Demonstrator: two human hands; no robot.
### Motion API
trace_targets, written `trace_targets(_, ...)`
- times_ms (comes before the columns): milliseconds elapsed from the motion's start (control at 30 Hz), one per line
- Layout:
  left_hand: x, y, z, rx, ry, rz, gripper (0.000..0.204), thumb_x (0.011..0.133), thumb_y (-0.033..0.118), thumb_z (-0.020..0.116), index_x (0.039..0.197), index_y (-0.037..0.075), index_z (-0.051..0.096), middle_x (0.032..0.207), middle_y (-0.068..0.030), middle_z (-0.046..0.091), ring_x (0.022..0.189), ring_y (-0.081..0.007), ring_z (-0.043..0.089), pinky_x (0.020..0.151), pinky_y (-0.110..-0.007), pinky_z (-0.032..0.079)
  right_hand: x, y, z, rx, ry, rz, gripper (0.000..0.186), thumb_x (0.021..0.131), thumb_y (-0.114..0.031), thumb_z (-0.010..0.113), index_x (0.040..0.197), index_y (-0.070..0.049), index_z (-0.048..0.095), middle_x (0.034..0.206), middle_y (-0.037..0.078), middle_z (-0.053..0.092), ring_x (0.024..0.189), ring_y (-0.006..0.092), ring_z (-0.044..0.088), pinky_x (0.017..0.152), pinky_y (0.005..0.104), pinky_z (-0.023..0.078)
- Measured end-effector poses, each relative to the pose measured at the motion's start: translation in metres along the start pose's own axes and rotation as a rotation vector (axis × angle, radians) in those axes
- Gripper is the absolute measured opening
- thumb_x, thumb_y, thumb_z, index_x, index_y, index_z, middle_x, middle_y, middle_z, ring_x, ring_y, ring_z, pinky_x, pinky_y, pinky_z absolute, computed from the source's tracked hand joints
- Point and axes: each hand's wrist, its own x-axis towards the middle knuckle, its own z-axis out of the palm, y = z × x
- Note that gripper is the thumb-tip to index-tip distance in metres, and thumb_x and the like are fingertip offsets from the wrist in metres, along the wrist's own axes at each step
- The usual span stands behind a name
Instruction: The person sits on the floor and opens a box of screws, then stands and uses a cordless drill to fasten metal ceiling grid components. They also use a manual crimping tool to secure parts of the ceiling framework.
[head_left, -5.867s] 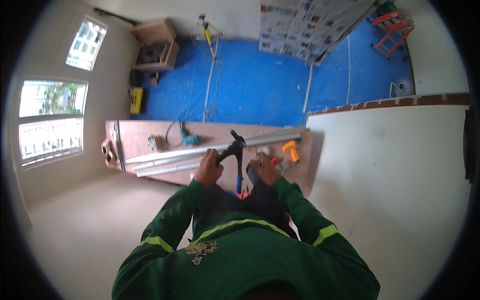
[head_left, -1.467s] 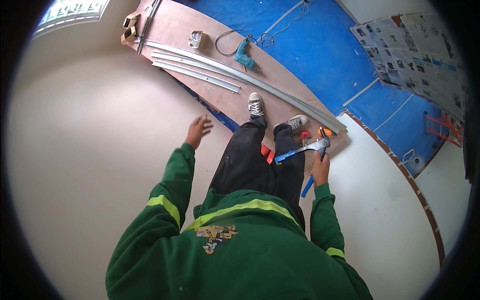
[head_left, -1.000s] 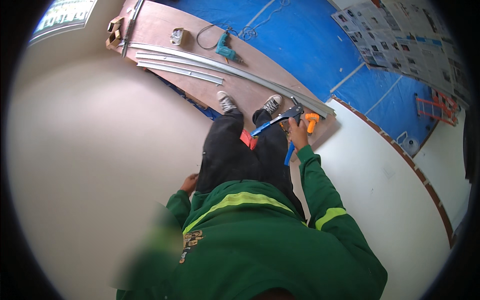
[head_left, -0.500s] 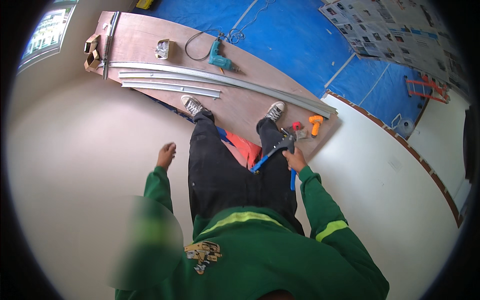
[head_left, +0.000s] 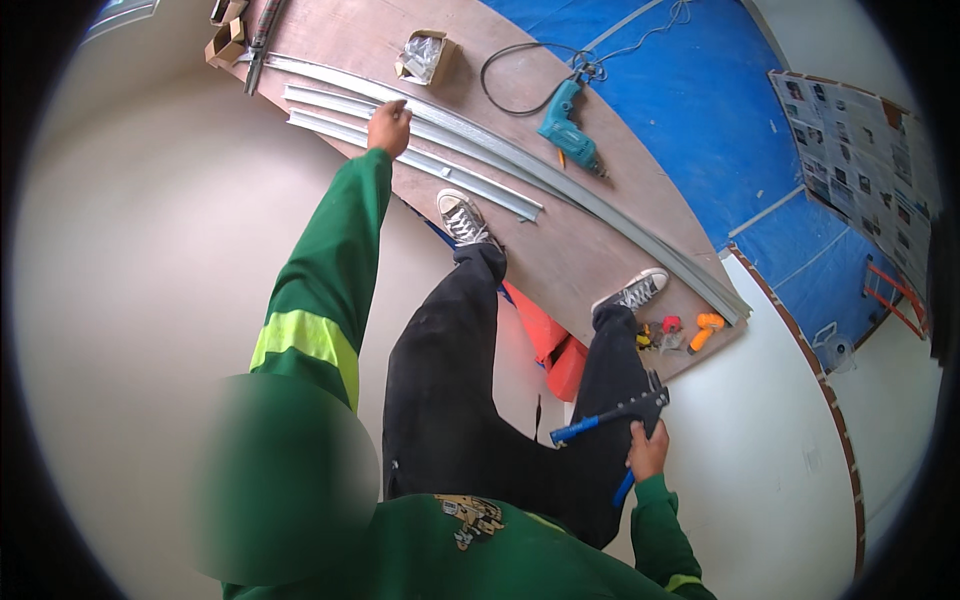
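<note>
My right hand (head_left: 648, 450) grips a hand riveter (head_left: 625, 410) with blue handles and a dark head, held low beside my right thigh. My left arm stretches forward. At its end my left hand (head_left: 389, 128) has its fingers curled together, and whatever they may hold is too small to make out. It overlaps the silver metal channels (head_left: 460, 178) in the picture; whether it touches them I cannot tell. Beyond it stands an open cardboard box (head_left: 440, 62) with clear plastic inside.
My shoes stand on a wooden board (head_left: 540, 255). A teal corded drill (head_left: 568, 130), a pencil and an orange tool (head_left: 706, 330) lie on it. Metal rods (head_left: 263, 45) and a small box (head_left: 226, 45) are far left. Blue sheeting (head_left: 690, 120) lies beyond; red material (head_left: 550, 345) hangs below.
My left hand has swung up and forward from beside my leg to over the metal channels. My right hand keeps the riveter, now lower and farther right in view. The view has shifted.
</note>
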Motion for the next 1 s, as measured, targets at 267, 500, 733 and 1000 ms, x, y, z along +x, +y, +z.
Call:
trace_targets(267, 0.138, -0.041, 0.055, 0.236, 0.004, -0.025, 0.040, 0.101, 0.037, 0.066, 0.116, 0.004, 0.081, 0.134, -0.0320, 0.069, 0.124, -0.0479, 0.067, 0.106, -0.051, 0.054, -0.007, -0.028, 0.008, 0.009, 0.057, 0.015, 0.021, 0.107, -0.013, 0.062, 0.126, -0.004, 0.058, 0.076, 0.003, 0.057, 0.046, 0.0107, 0.051, 0.038, 0.0290, 0.043)
trace_targets(500, 0.180, -0.094, 0.084, 0.020, -0.143, -0.149, 0.050, 0.092, 0.014, 0.058, 0.137, 0.017, 0.078, 0.138, -0.0193, 0.074, 0.127, -0.0365, 0.070, 0.108, -0.041, 0.054, -0.004, -0.048, 0.018, 0.061, 0.065, 0.056, 0.025, 0.105, -0.011, 0.061, 0.129, -0.003, 0.058, 0.076, 0.003, 0.059, 0.046, 0.0096, 0.051, 0.038, 0.0277, 0.043)
trace_targets(733, 0.185, -0.075, 0.090, -0.219, -0.282, -0.057, 0.055, 0.088, 0.000, 0.053, 0.134, 0.015, 0.079, 0.119, -0.0193, 0.081, 0.112, -0.0366, 0.076, 0.100, -0.042, 0.058, -0.004, -0.056, 0.024, 0.034, 0.071, 0.073, 0.021, 0.108, -0.014, 0.058, 0.128, -0.007, 0.057, 0.067, -0.003, 0.048, 0.043, 0.0066, 0.043, 0.036, 0.0268, 0.040)
trace_targets(1000, 0.236, -0.121, 0.121, 0.508, -0.122, 0.060, 0.040, 0.077, 0.029, 0.083, 0.108, 0.003, 0.082, 0.104, -0.0235, 0.081, 0.097, -0.0380, 0.079, 0.086, -0.046, 0.061, 0.001, -0.059, 0.025, -0.061, 0.123, -0.056, 0.029, 0.102, -0.012, 0.062, 0.128, 0.000, 0.061, 0.084, 0.005, 0.064, 0.052, 0.0104, 0.055, 0.043, 0.0285, 0.046)
